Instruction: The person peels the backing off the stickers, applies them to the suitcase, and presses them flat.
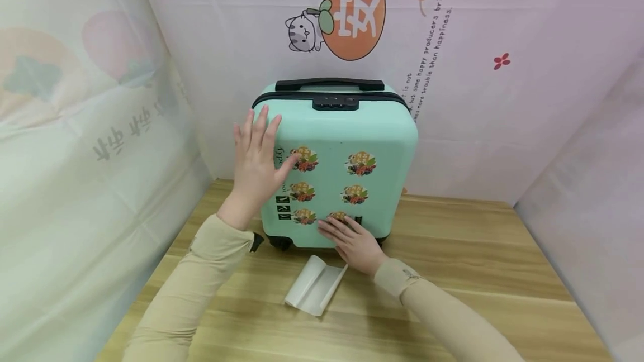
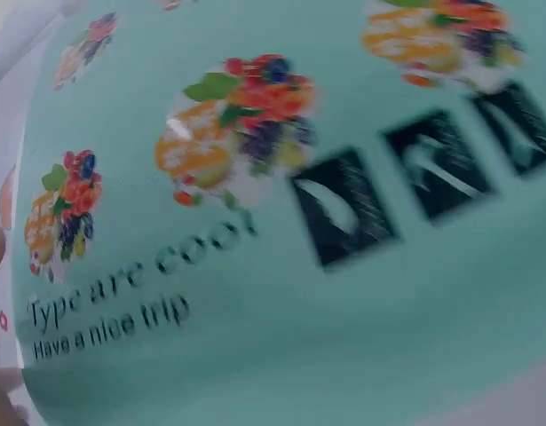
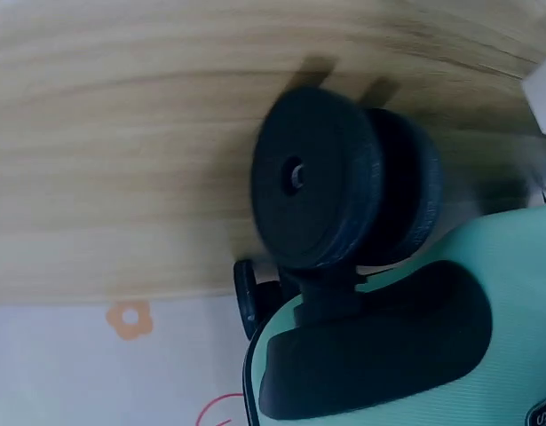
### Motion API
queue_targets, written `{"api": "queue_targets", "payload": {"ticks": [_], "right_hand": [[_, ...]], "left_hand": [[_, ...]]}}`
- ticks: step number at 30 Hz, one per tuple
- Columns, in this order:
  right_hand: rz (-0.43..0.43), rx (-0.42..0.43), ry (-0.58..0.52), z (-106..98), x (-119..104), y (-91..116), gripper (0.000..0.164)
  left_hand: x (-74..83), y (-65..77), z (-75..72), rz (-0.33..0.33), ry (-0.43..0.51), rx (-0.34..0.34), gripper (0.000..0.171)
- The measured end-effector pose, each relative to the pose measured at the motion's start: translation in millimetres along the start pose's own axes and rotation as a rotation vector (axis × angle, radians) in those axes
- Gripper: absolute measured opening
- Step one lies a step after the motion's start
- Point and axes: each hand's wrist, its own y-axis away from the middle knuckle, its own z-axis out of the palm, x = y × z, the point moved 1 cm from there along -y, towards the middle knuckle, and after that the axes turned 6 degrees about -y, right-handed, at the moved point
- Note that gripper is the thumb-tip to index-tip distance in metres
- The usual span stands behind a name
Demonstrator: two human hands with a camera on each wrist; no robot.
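Note:
A mint-green suitcase stands upright on the wooden table, its black handle at the top. Several round fruit stickers are laid out in two columns on its front. My left hand rests against the upper left edge with fingers spread, the thumb over the top left sticker. In the left wrist view, fingertips show at the left edge beside printed lettering. Low on the right, my right hand lays straight fingers over the bottom right sticker, partly hiding it.
A curled white sheet lies on the table in front of the suitcase. Black caster wheels sit under its lower corners. Printed white cloth hangs behind and along both sides.

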Motion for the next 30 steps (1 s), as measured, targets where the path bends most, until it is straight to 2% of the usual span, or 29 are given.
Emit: {"api": "queue_targets", "payload": {"ticks": [2,5,11,15,17,20,24,27,30], "right_hand": [[-0.014,-0.001,0.022,4.3,0.8,-0.3,0.084],[-0.003,0.023,0.036,6.3,3.7,-0.4,0.086],[0.071,0.071,0.036,4.0,18.6,1.7,0.095],[0.115,0.069,0.017,2.6,28.9,4.9,0.100],[0.143,0.068,-0.014,2.4,31.4,5.1,0.098],[0.166,0.084,-0.053,3.8,31.3,5.3,0.084],[0.078,0.114,-0.068,10.0,22.3,5.9,0.080],[-0.008,0.113,-0.072,15.9,12.8,5.7,0.093],[-0.037,0.078,-0.041,20.0,8.1,3.0,0.102]], "left_hand": [[1.3,-6.2,2.9,-0.021,-0.010,-0.035,0.065],[1.7,-10.3,7.6,-0.034,0.000,-0.045,0.058],[-1.8,-11.7,17.1,-0.007,0.036,0.031,0.056],[-1.9,-14.1,21.5,-0.008,0.059,0.058,0.051],[-2.2,-14.6,21.9,-0.014,0.063,0.061,0.051],[-3.7,-14.7,23.0,-0.016,0.058,0.068,0.051],[-6.2,-14.5,23.6,-0.012,0.055,0.088,0.051],[-7.6,-13.2,24.0,-0.001,0.055,0.107,0.051],[-8.5,-12.0,25.1,0.009,0.062,0.143,0.052]]}}
